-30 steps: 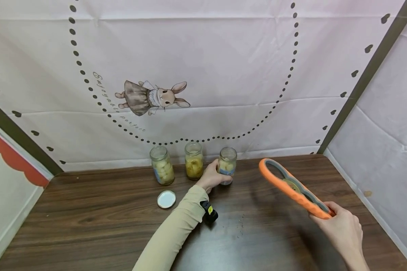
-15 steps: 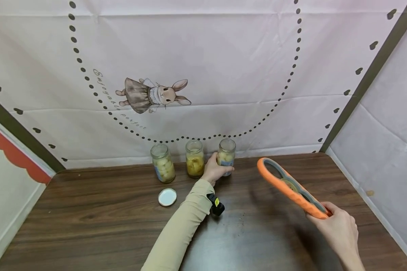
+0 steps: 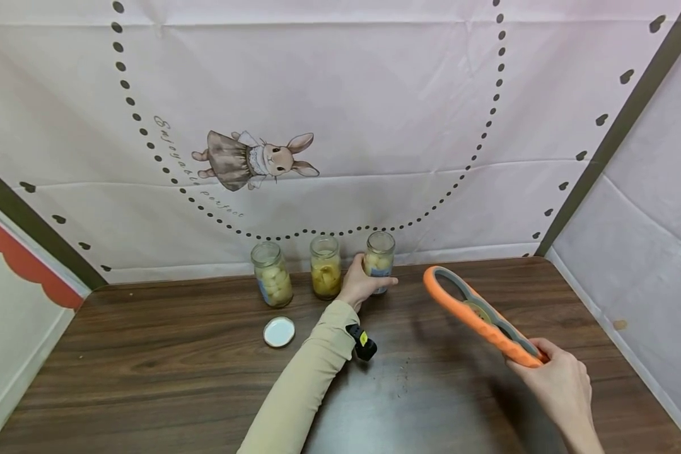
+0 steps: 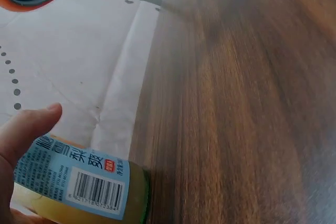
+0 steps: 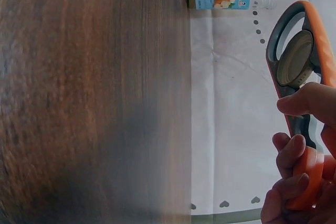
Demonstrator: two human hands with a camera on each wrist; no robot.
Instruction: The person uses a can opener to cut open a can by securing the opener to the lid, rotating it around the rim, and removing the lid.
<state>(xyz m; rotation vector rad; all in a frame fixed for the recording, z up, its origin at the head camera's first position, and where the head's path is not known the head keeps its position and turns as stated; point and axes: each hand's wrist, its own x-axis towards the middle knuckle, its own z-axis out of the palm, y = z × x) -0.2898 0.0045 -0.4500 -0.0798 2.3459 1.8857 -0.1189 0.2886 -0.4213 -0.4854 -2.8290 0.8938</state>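
My left hand [image 3: 356,285] is at the rightmost glass jar [image 3: 379,260], its fingers around the far side and its thumb stretched out straight, lifted off the label [image 4: 79,177] in the left wrist view. This jar is upright, lidless and holds pale fruit pieces. My right hand [image 3: 560,381] grips an orange and grey jar opener [image 3: 477,323] by one end, raised over the table's right side. A metal lid [image 5: 296,59] is lodged in the opener's frame.
Two more lidless jars stand in the row: a middle jar [image 3: 326,271] with yellowish contents and a left jar [image 3: 273,277] with pale pieces. A white lid [image 3: 279,331] lies before them on the wooden table [image 3: 164,366]. A printed cloth [image 3: 374,126] hangs behind.
The right jar has shifted back towards the cloth, with my left hand following. My left thumb has stretched further outward. The opener in my right hand has drifted slightly left.
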